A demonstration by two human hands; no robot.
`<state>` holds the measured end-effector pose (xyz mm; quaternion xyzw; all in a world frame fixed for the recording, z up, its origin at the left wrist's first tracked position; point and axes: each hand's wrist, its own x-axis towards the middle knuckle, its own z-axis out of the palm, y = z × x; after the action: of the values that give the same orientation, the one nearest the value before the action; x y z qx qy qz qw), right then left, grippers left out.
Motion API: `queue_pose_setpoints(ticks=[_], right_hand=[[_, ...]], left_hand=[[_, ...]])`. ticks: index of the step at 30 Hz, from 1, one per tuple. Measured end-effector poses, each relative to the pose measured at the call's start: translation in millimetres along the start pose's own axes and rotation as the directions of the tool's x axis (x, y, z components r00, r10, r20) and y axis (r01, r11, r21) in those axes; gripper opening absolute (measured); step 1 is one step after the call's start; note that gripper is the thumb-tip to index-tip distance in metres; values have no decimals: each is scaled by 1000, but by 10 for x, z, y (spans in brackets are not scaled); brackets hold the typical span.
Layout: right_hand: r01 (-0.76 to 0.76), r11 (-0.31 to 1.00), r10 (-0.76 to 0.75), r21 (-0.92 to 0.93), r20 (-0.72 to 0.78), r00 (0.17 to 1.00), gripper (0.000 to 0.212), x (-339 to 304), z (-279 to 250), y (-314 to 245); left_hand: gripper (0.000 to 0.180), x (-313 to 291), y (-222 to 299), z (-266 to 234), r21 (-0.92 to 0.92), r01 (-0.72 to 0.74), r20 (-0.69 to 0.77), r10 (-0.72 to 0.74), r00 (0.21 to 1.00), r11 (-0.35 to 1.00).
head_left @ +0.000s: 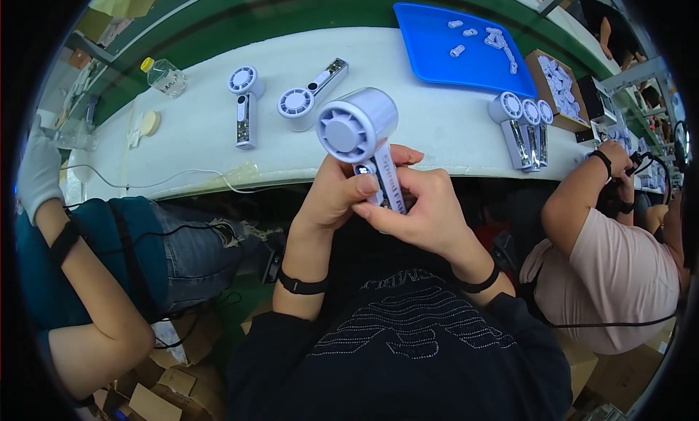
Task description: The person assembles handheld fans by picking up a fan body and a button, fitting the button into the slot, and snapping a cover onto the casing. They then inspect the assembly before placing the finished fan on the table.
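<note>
Both hands raised over the lap, closed on one handheld fan; left hand wraps the slim handle from the left, thumb up by the front panel; right hand pinches the same handle from the right, fingertips meeting the left thumb; round pale-lilac head sticks up above both hands, grille facing camera; looks like light hollow plastic, stiff, smooth and likely a bit slippery; handle is the safe hold, the grille and the front strip look the more delicate parts; beyond the hands on the white bench, two more fans lie flat up-left, a row of three up-right; blue tray with small parts farther up-right; clear bottle far up-left; other people's arms either side.
</note>
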<state>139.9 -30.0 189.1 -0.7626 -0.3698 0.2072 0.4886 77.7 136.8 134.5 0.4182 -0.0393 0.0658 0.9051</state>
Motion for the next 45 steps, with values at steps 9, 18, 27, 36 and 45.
queue_pose_setpoints(ticks=[9, 18, 27, 36, 45], right_hand=[[-89, 996, 87, 4, 146, 985, 35, 43, -132, 32], [-7, 945, 20, 327, -37, 999, 49, -70, -53, 44], [95, 942, -58, 323, -123, 991, 45, -23, -6, 228], [-105, 948, 94, 299, 52, 994, 29, -52, -67, 208], [-186, 958, 159, 219, 136, 978, 38, 38, -122, 225]], left_hand=[[107, 31, -10, 57, 248, 123, 24, -133, 991, 961], [97, -210, -26, 443, 52, 3, 37, -5, 999, 999], [86, -218, -187, 370, 154, 51, -74, -40, 996, 987], [102, -241, -244, 383, 175, 125, -190, -91, 977, 976], [78, -50, -74, 105, 80, 119, 21, -121, 992, 990]])
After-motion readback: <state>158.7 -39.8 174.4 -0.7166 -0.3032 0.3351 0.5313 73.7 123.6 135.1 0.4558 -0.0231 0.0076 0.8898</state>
